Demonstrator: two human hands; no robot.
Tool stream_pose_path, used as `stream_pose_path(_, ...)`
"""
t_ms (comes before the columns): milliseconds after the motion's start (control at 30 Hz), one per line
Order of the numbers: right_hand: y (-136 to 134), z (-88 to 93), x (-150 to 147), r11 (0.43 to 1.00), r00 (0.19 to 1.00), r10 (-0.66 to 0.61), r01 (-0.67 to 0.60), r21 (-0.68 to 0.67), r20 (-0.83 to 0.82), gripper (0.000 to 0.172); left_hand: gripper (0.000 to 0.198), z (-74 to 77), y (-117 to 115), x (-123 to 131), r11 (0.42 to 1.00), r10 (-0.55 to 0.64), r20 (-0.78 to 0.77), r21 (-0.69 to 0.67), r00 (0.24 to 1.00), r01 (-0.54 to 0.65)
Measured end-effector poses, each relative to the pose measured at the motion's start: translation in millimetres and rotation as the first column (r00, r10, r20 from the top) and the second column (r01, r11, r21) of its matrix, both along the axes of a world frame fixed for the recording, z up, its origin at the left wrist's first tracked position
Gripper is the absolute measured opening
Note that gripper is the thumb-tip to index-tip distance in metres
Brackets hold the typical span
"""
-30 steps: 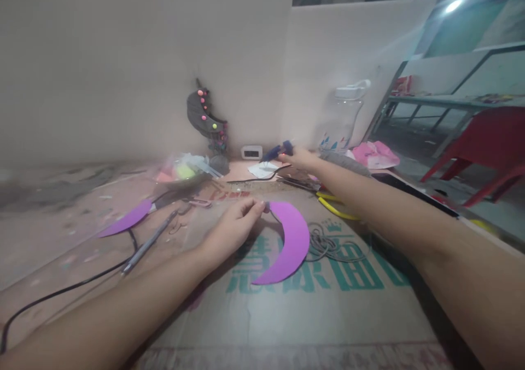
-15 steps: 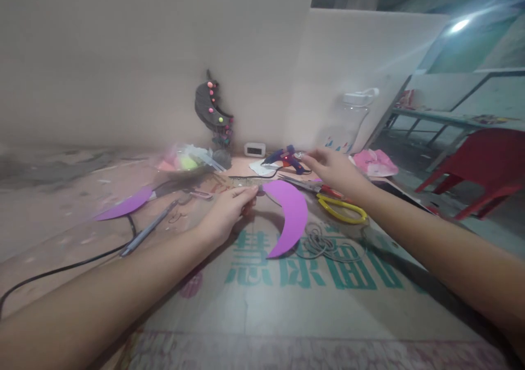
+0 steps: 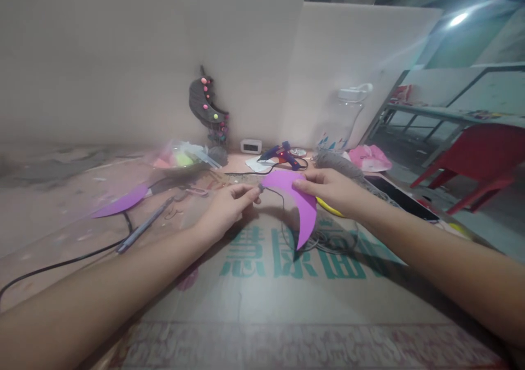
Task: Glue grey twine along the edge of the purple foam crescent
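A purple foam crescent (image 3: 302, 204) is lifted a little above the cardboard sheet (image 3: 287, 288). My left hand (image 3: 227, 208) pinches its upper tip, where a thin grey cord (image 3: 283, 217) hangs down. My right hand (image 3: 330, 189) grips the crescent's outer edge with fingers closed on it. A blue glue gun (image 3: 281, 154) lies behind, near the wall, with no hand on it.
A second purple crescent (image 3: 118, 203) lies at left beside a grey pen (image 3: 145, 225) and black cable (image 3: 61, 263). Yellow-handled scissors (image 3: 328, 207), a coil of cord (image 3: 332, 241), a bag of pompoms (image 3: 180, 162), a dark decorated crescent (image 3: 205, 104), a bottle (image 3: 346, 113) and a red chair (image 3: 479, 162) are around.
My right hand left the glue gun at the back and came to the crescent, taking hold of its edge. The crescent rose off the cardboard. My left hand kept its pinch.
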State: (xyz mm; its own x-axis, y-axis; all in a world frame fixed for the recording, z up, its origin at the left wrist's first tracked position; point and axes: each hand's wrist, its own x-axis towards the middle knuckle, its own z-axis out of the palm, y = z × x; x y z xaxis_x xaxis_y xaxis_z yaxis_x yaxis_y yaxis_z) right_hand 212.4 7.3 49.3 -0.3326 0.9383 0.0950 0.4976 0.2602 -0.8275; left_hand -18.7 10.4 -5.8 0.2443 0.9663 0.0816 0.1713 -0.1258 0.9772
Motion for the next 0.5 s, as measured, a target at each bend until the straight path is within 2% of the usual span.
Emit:
stream_pose_path(100, 7, -6.4, 4, 0.993, 0.984, -0.089, 0.099, 0.060, -0.151, 0.039, 0.035, -0.9, 1, 0, 1.000, -0.014, 0.006, 0.013, 1.000, 0.014)
stream_pose_path(200, 14, -15.3, 5, 0.981, 0.949, -0.136, 0.170, 0.098, -0.284, 0.036, 0.033, -1.8, 4, -1, 0.999, -0.006, 0.106, 0.040, 0.994, 0.001)
stream_pose_path(233, 15, -18.5, 4, 0.982, 0.959, -0.122, 0.154, 0.110, -0.256, 0.032, 0.032, -2.2, 5, -1, 0.999, 0.005, 0.146, 0.051, 0.989, -0.013)
stream_pose_path(300, 15, -24.6, 1, 0.986, 0.995, -0.066, 0.076, 0.149, -0.071, 0.030, 0.032, -3.3, 8, -2, 0.997, 0.029, 0.210, 0.059, 0.977, -0.042)
stream_pose_path(400, 4, -30.3, -7, 0.984, 0.966, 0.042, -0.084, 0.156, 0.256, 0.048, 0.032, -5.0, 9, -2, 0.997, 0.041, 0.237, 0.053, 0.971, -0.055)
stream_pose_path(500, -15, -30.2, -19, 0.973, 0.924, 0.200, -0.225, 0.041, 0.327, 0.064, 0.033, -7.0, 10, -2, 0.995, 0.068, 0.239, 0.057, 0.969, -0.084)
